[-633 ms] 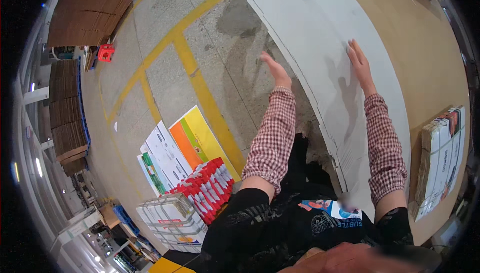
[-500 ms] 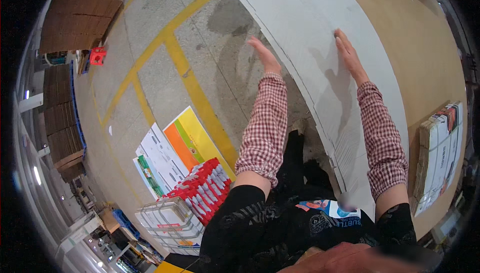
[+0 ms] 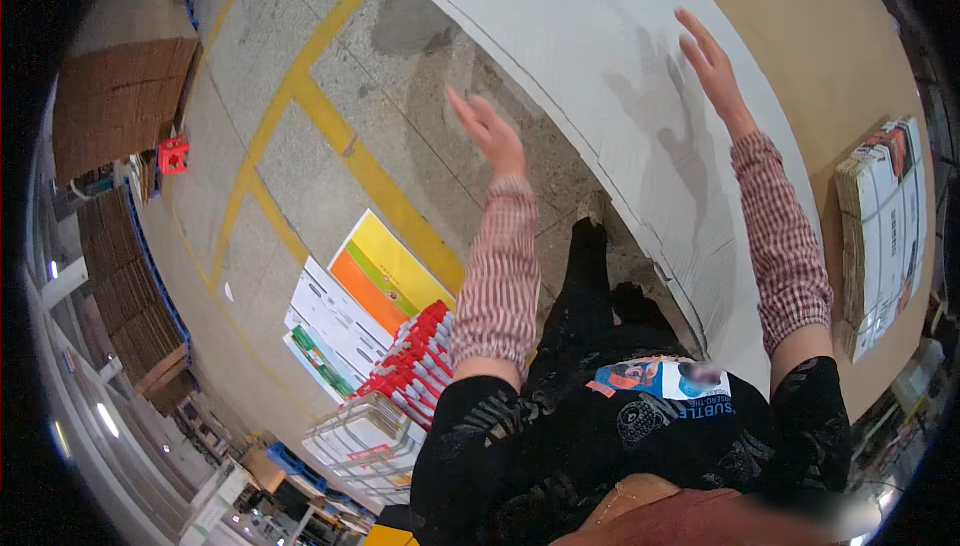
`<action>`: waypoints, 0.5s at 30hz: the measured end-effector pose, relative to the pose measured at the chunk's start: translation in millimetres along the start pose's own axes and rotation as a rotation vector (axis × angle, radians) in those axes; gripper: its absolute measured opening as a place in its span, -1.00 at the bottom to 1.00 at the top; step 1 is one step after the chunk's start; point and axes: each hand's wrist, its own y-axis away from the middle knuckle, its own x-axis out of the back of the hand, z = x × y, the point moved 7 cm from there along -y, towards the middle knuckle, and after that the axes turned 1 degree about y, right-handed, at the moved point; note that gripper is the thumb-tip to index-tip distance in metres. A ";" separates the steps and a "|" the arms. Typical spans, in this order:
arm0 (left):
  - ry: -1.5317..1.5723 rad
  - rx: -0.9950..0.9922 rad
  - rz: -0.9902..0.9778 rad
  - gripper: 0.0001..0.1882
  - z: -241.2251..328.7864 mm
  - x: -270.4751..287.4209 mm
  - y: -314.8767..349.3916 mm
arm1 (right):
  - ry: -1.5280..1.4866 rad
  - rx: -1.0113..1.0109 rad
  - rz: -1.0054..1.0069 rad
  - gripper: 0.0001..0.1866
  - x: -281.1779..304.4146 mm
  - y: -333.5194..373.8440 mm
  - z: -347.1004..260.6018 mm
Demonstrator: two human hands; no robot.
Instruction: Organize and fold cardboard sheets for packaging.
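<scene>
A long white board or sheet [image 3: 560, 56] with a rough edge runs from the top down toward my body, on the brown surface. Over it, my right hand [image 3: 715, 71] is raised with fingers stretched and slightly apart, and its shadow falls on the white surface. My left hand [image 3: 490, 141] is in the air left of the sheet's edge, above the concrete floor, its fingers extended and a little blurred. Neither hand holds anything. Checkered red-and-white sleeve covers sit on both forearms.
A strapped stack of printed sheets [image 3: 885, 236] lies on the brown surface [image 3: 800, 76] at right. Red-and-grey bundles [image 3: 410, 361], a strapped stack [image 3: 365, 441] and a yellow-orange printed board [image 3: 395, 271] are at lower left. Brown cardboard stacks [image 3: 125, 101] and a red stool [image 3: 173, 156] stand farther left.
My right hand has lifted from near the white sheet's surface, and its shadow now lies farther from it. My left hand has swung left, away from the sheet's edge. The view has turned slightly.
</scene>
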 end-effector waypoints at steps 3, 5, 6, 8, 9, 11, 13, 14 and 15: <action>-0.445 -0.320 -0.355 -0.45 38.6 -18.1 69.1 | 0.195 -0.010 0.064 -0.66 35.0 42.1 6.0; -0.557 -0.489 -0.612 -0.42 43.0 -43.4 125.9 | 0.130 -0.020 0.086 -0.81 47.8 70.7 33.5; -0.607 -0.528 -0.741 -0.39 45.1 -51.4 150.7 | 0.120 -0.022 0.099 -0.81 46.2 83.2 37.2; -0.667 -0.574 -0.897 -0.34 49.7 -71.7 180.3 | 0.034 -0.098 0.082 -0.89 46.0 93.2 41.7; -0.671 -0.582 -0.890 -0.34 49.8 -77.1 192.7 | 0.038 -0.051 0.079 -0.92 43.9 97.6 36.3; -0.707 -0.465 -0.935 -0.30 41.4 -83.3 211.0 | 0.071 -0.019 0.033 -0.91 39.6 102.6 28.2; -0.742 -0.509 -0.960 -0.27 43.7 -86.4 214.1 | 0.132 0.025 0.001 -0.86 36.8 103.5 24.2; -0.780 -0.534 -0.984 -0.24 44.1 -87.6 216.2 | 0.131 0.035 0.015 -0.86 37.4 103.6 23.0; -0.782 -0.555 -0.978 -0.24 43.3 -87.2 215.8 | 0.160 -0.037 0.048 -0.84 38.5 99.9 27.0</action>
